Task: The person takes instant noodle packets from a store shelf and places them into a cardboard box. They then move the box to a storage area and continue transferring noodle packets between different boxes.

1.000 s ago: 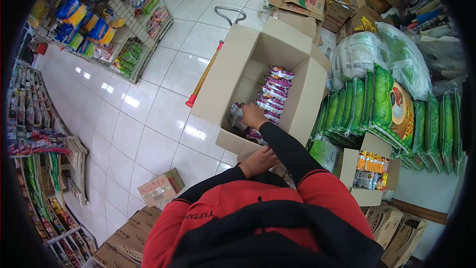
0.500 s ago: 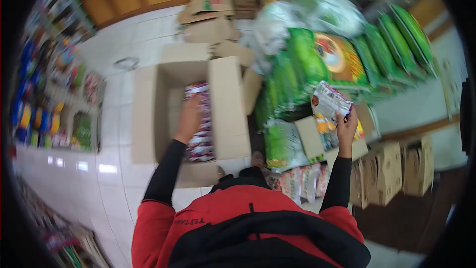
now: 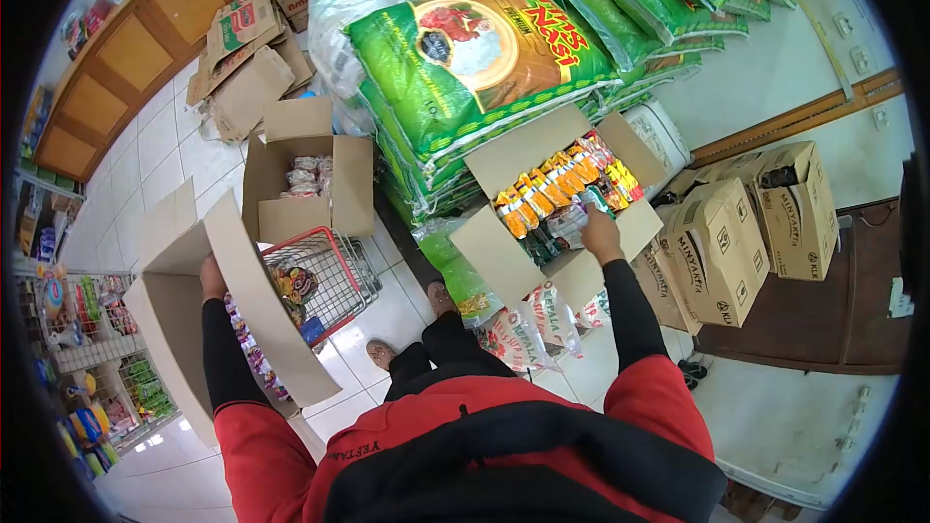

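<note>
My left hand (image 3: 212,279) reaches into a tall cardboard box (image 3: 174,324) on the left, against its inner side, with its fingers mostly hidden. Purple packets (image 3: 254,349) run in a row along that box's right wall. On the right, my right hand (image 3: 602,232) is down inside another open carton (image 3: 499,252). Its fingers are bent at a small white-and-green packet (image 3: 593,199), beside silvery packets (image 3: 565,225). Orange packets (image 3: 542,189) stand in rows behind the fingertips, and yellow-and-red ones (image 3: 620,179) are at the right.
Between the boxes stands a wire basket with a red rim (image 3: 363,261), and a smaller carton (image 3: 310,150) behind it. Large green rice sacks (image 3: 407,68) are stacked ahead. Brown cartons (image 3: 712,242) stand at right, flattened cardboard (image 3: 242,87) at back left, stocked racks (image 3: 97,329) at far left.
The view has swung to the right. My right hand, which was holding up a silvery packet, has come down into the right carton. My left hand remains inside the left box, nearer its wall.
</note>
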The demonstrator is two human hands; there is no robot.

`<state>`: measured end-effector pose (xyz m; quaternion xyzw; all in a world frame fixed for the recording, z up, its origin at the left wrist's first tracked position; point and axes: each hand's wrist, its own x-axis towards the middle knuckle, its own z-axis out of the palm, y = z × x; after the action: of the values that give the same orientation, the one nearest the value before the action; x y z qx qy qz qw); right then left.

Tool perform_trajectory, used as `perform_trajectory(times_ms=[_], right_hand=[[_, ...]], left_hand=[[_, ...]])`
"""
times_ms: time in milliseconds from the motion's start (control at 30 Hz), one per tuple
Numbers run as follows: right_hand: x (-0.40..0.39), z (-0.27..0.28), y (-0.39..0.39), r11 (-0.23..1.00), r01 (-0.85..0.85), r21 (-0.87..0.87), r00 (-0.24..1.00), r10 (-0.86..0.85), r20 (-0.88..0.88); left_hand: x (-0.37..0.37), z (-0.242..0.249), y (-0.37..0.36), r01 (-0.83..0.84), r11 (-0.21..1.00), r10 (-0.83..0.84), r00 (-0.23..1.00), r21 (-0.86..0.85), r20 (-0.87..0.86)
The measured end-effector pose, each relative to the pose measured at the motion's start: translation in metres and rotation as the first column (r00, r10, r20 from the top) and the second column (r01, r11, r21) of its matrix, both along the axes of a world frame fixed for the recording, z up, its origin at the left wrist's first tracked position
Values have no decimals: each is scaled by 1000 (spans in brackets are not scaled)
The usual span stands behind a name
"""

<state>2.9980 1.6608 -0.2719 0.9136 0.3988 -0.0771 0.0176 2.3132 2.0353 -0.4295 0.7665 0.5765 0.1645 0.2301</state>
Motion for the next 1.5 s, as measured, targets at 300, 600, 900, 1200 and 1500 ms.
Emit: perform_trajectory(times_ms=[300,600,900,1200,1500], right_hand=[[-7,-58,-11,986,21,168,978,-55,200],[-81,15,-12,772,-130,623,989,59,133],[-325,163,59,245,-391,887,653,753,80],[-245,151,11,643,-354,679,916,386,112],[-41,3,-8,931,140,338,990,-130,-52]], left_hand=[[15,49,-15,-158,981,167,983,112,-76],[10,158,-44,-3,960,76,965,279,-252],[125,373,-202,453,674,-376,890,583,-258],[222,359,-235,600,521,-784,617,607,64],[34,150,-99,-11,994,39,965,110,-261]])
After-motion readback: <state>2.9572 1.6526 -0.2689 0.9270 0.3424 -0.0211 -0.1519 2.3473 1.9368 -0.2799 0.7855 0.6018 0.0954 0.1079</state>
